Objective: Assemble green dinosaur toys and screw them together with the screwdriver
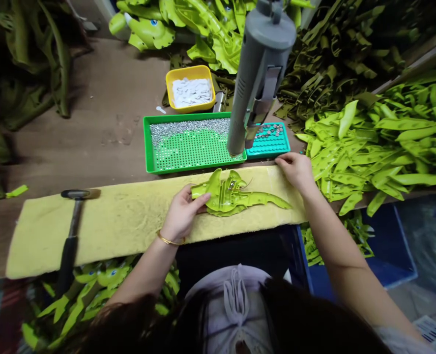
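My left hand [183, 214], with a gold bangle [169, 240] on its wrist, grips the left end of a lime-green moulded plastic toy part [236, 196]. The part lies flat on a long yellow foam pad [129, 231] and has a small metal fitting near its middle. My right hand [297, 172] rests on the pad's far edge, to the right of the part, with nothing visible in it. Its fingers point towards a teal pegboard tray [271, 147]. Beside that tray, a green pegboard tray [191, 160] holds many small silver metal studs.
A grey cylindrical tool [258, 73] hangs above the trays' junction. A black-handled hammer [70, 236] lies on the pad's left part. A yellow box [190, 88] of white pieces stands behind the trays. Heaps of green plastic parts [380, 142] surround the wooden bench [92, 118].
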### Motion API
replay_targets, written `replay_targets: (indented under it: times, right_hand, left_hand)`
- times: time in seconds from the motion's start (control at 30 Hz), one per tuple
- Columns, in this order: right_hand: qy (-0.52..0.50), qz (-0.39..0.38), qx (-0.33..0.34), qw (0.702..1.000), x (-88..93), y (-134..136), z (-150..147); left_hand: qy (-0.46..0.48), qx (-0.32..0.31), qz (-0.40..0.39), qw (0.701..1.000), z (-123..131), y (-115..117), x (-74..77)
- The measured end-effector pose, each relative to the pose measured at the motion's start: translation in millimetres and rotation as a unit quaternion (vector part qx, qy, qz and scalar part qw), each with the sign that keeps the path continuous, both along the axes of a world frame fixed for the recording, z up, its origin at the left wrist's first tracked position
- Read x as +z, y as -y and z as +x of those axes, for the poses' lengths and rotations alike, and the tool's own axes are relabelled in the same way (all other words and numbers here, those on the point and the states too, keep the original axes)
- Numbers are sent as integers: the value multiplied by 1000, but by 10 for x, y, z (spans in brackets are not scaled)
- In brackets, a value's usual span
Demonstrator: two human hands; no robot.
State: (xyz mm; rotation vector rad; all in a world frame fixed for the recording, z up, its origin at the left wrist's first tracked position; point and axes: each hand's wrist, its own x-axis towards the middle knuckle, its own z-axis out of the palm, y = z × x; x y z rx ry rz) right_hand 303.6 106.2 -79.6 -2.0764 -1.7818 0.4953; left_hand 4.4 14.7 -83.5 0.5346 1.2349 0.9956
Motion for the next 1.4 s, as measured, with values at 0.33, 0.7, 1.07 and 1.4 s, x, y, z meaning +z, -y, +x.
replay_targets:
  times: [0.33, 0.7, 1.07, 1.4]
  right_hand:
    - [39, 76, -24, 996, -250, 20, -293]
    - [66, 232, 290, 926, 139, 531, -745]
    - [-137, 98, 156, 973, 122, 563, -739]
    - [-315, -155, 155, 924, 258, 456, -492]
  left_hand:
    - [-10, 4, 27, 1000, 62, -19, -40]
    - [4, 8, 32, 999, 209, -21, -34]
    - [15, 6, 70, 997, 259, 65, 10]
    - [-4, -15, 73, 997, 166, 76, 59]
